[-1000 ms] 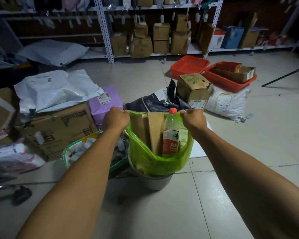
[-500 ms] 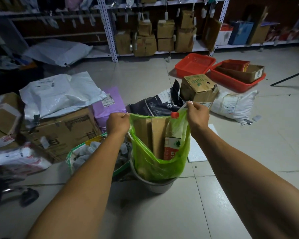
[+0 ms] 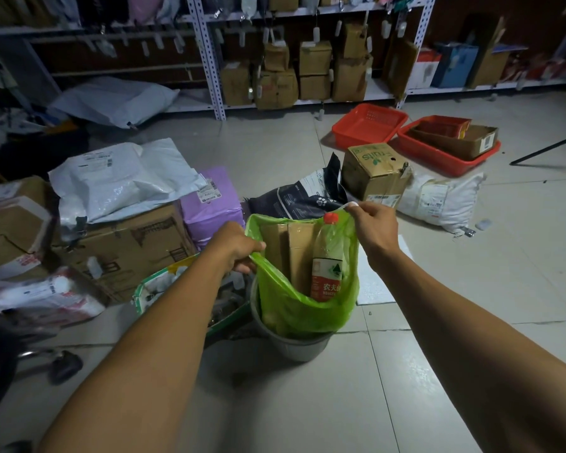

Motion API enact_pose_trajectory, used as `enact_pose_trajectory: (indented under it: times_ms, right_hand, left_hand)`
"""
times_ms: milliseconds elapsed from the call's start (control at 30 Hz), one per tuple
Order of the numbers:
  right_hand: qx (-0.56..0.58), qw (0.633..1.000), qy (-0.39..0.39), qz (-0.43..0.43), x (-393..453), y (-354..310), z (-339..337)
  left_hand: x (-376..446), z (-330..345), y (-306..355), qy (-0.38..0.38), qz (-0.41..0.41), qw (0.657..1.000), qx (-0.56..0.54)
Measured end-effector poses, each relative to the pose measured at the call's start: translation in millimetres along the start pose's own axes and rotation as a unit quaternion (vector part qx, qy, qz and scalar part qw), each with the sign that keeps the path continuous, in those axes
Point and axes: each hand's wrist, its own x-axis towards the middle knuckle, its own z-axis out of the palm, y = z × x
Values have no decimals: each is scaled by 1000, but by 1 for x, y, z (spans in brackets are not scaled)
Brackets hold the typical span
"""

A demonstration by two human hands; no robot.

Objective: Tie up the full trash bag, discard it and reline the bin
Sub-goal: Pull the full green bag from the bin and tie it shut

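Tie-up step: my left hand [image 3: 234, 246] grips the green bag [image 3: 303, 302] rim, right hand [image 3: 374, 228] pinches the opposite edge; bag sits in the bin [image 3: 294, 346]. Next: bring edges together, knot.

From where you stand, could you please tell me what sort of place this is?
Probably a parcel storeroom or pickup depot: metal shelving stacked with tagged cardboard boxes, labelled mailer bags piled on the tiled floor, and red sorting baskets nearby.

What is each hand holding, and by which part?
Both hold the green trash bag: left hand grips its near-left rim, right hand pinches its far-right rim.
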Motion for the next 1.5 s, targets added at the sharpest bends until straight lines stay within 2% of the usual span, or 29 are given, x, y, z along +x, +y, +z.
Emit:
enact_pose_trajectory:
  times_ms: [100, 200, 400, 467, 500, 533, 600, 667, 700, 800, 900, 967, 1100, 1300, 1500]
  right_hand:
    - [-23, 999, -34, -12, -5, -4, 3]
    - [-47, 996, -66, -24, -8, -6, 8]
    - [-73, 994, -65, -53, -9, -8, 5]
    - [-76, 993, -64, -61, -10, -8, 4]
    - [-78, 993, -66, -67, -10, -8, 3]
    - [-83, 992, -66, -72, -11, -8, 3]
    - [-103, 989, -64, -82, -9, -8, 2]
    - [-123, 987, -58, -89, -7, -6, 1]
    - [-131, 985, -54, -94, -6, -6, 1]
    - [-140, 981, -50, -125, -8, -13, 0]
    - [-153, 974, -53, -160, -12, -26, 2]
    - [-125, 978, -71, -150, -10, -29, 4]
    - [-49, 989, -100, -97, -3, -36, 5]
    - [10, 988, -107, -115, 9, -52, 4]
    - [-76, 967, -166, -179, 6, -41, 15]
  left_hand:
    - [-2, -1, 0, 26, 29, 999, -26]
    - [-6, 2, 0, 21, 17, 995, -97]
    - [-10, -9, 18, 46, 55, 990, -123]
    - [-11, -13, 23, 64, 86, 992, -63]
    - [-12, -15, 24, 86, 114, 990, 13]
    - [-15, -16, 24, 118, 141, 977, 111]
    - [-23, -18, 25, 195, 172, 926, 273]
    - [-26, -23, 28, 236, 191, 903, 304]
    - [-26, -26, 29, 245, 200, 904, 288]
    - [-24, -31, 34, 214, 238, 935, 154]
    - [-28, -25, 42, 140, 242, 959, -41]
    - [-31, -18, 48, 72, 219, 962, -148]
    - [-33, -6, 57, -33, 189, 951, -241]
    - [-29, 4, 66, -28, 260, 947, -187]
    - [-19, 22, 61, -28, 288, 953, -93]
